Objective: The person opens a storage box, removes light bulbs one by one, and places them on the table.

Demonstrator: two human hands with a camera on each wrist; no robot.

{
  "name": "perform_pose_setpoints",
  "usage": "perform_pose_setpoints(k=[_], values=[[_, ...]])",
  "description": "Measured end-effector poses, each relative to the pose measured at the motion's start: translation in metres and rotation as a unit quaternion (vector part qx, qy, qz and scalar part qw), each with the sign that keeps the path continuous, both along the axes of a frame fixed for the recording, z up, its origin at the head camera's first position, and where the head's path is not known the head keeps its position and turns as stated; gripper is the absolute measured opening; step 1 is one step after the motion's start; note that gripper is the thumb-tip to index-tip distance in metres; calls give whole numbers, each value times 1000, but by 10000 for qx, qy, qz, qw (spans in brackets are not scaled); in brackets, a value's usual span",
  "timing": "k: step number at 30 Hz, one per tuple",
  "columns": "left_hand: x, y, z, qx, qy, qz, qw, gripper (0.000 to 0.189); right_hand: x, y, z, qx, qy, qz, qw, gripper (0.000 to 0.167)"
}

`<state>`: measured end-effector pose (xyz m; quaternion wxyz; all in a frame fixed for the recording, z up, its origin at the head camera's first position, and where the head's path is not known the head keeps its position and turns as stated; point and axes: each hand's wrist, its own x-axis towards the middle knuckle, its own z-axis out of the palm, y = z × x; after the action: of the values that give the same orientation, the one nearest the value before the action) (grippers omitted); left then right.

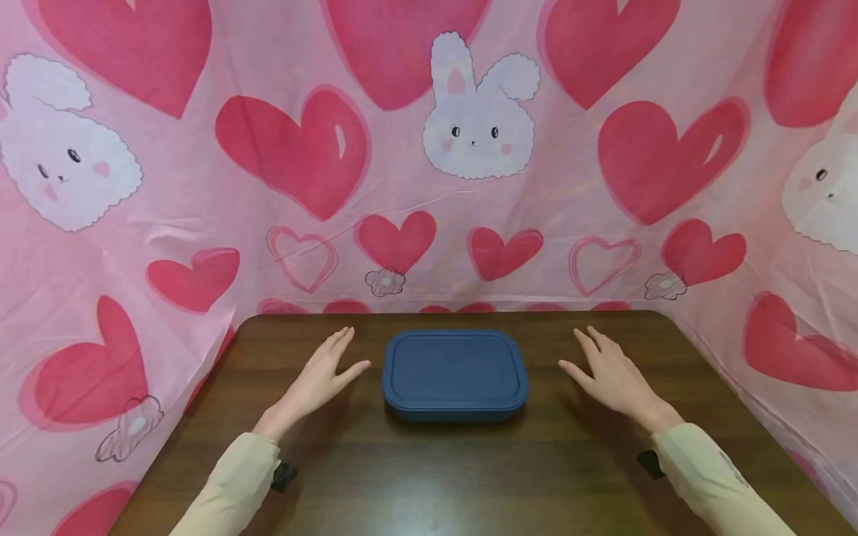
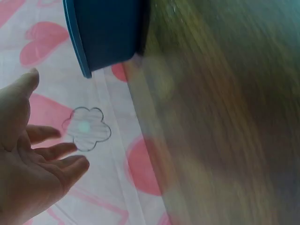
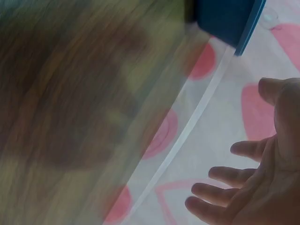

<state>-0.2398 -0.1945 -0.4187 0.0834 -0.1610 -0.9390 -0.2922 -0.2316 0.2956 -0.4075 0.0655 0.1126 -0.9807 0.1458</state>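
A dark blue rectangular box point(image 1: 456, 372) with rounded corners and a flat lid sits on the wooden table between the two hands. My left hand point(image 1: 320, 381) is held out on its left side, thumb spread from the fingers and apart from the box. On the other side, my right hand point(image 1: 618, 380) mirrors it, likewise holding nothing. In the left wrist view the box's side and lid rim point(image 2: 105, 35) show beyond the left hand point(image 2: 35, 154). The right wrist view has the box's corner point(image 3: 225, 21) above the right hand point(image 3: 253, 173), whose fingers are loosely bent.
The brown wooden table point(image 1: 429, 476) has rounded far corners. Around its back and sides hangs a pink cloth point(image 1: 402, 193) printed with hearts, rabbits and flowers. Each sleeve cuff has a small black object point(image 1: 284, 476) beneath it.
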Motion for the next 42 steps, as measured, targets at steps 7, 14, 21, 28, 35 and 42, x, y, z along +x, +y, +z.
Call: perform_pose_setpoints(k=[7,14,21,28,35,42], values=[[-2,11,3,325,176,-203,9991,64,9,-12,4,-636,-134,248,9976,80],[-6,19,3,782,-170,-278,9964,57,12,-24,5,-891,-62,449,9950,69],[-8,27,2,1142,-705,-204,9907,57,14,-34,2,-1528,-360,594,9858,56],[-11,33,-2,1185,-878,-114,9890,59,16,-44,-5,-1811,-898,562,9777,52],[-12,38,-4,1244,-1084,-88,9863,60,13,-51,-8,-1931,-1153,525,9730,52],[-11,41,-5,1214,-1218,-116,9850,60,11,-60,-8,-1927,-1282,602,9710,53]])
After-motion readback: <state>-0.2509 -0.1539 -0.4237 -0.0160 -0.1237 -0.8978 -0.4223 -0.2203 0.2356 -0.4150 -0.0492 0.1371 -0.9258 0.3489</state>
